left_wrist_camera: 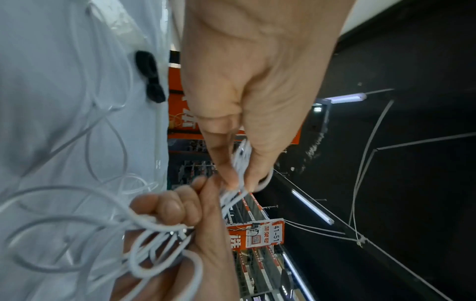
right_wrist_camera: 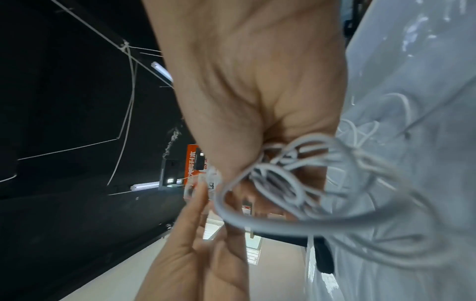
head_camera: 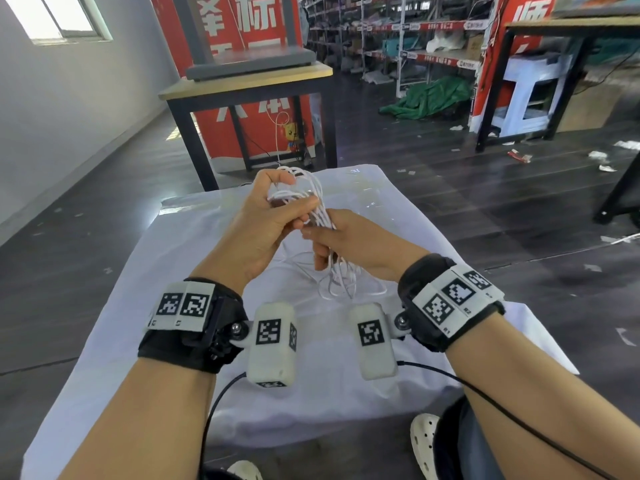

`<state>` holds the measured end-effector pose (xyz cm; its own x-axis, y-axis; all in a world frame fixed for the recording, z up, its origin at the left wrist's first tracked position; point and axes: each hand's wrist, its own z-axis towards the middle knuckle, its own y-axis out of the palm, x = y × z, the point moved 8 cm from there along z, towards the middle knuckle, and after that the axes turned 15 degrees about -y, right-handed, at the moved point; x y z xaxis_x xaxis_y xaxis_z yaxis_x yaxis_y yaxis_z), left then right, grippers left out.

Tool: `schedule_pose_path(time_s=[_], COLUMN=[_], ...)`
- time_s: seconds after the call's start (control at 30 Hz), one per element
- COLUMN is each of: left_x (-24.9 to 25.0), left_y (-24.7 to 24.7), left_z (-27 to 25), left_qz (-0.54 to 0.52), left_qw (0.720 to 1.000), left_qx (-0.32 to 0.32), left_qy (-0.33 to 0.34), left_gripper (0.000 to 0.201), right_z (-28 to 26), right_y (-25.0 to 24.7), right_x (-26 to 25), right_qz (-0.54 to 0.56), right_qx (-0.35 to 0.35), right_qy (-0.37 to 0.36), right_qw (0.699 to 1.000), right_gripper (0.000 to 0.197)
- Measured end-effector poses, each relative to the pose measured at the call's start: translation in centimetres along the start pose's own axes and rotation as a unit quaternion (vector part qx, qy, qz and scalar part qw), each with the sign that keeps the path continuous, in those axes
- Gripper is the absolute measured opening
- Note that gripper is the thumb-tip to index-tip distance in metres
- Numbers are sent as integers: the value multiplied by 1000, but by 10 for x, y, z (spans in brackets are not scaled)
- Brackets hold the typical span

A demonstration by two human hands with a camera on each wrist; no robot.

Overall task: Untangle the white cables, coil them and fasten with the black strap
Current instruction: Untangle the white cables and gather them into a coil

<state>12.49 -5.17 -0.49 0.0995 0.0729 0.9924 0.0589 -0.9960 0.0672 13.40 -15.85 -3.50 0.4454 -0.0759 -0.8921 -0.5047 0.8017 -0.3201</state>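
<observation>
Both hands hold the tangled white cables [head_camera: 313, 188] as a bundle above the cloth-covered table [head_camera: 166, 278]. My left hand [head_camera: 298, 192] pinches the upper strands between thumb and fingers; the left wrist view shows that pinch [left_wrist_camera: 240, 181] close up. Just below it, my right hand [head_camera: 317, 244] curls round the bundle, and in the right wrist view [right_wrist_camera: 247, 169] loops of the cables [right_wrist_camera: 283, 183] spill out of its fist. Loose loops [head_camera: 341, 282] hang down onto the cloth. The black strap [left_wrist_camera: 150, 77] lies on the cloth, apart from both hands.
A wooden table with black legs [head_camera: 249, 81] stands just beyond the cloth's far edge, with a red banner behind it. Dark floor surrounds the table on both sides. Another black-legged table [head_camera: 554, 32] is at the far right. My white shoes [head_camera: 426, 441] are near the front edge.
</observation>
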Motion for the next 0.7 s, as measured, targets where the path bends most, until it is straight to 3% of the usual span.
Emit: schedule_pose_path(time_s=[0.07,0.17,0.3,0.37,0.43,0.57,0.63,0.7], left_x=[5,12,-9,-14,-14,-23,-28,-27], left_y=[-3,0,34,40,34,25,23,20], left_z=[-1,-4,-9,-10,-10,-9,-7,-4], left_qz=[52,211,353,378,384,391,386,354], left_qw=[998,975,933,921,919,910,913,929], left_qx=[25,60,-67,-89,-89,-128,-126,-98], left_qy=[18,35,2,4,0,-40,-47,-38], left_gripper=[41,29,24,17,11,11,11,11], right_z=[0,-2,0,-1,-2,-7,-8,-12], right_y=[-13,-32,-36,-34,-38,-46,-43,-42], right_x=[11,24,36,41,41,48,55,57], right_qz=[53,108,180,234,326,498,534,526], right_qx=[81,200,248,268,308,379,370,374], right_qy=[27,45,79,104,100,101,131,148], right_qw=[995,973,948,929,888,773,749,750], right_gripper=[14,17,19,17,17,29,34,37])
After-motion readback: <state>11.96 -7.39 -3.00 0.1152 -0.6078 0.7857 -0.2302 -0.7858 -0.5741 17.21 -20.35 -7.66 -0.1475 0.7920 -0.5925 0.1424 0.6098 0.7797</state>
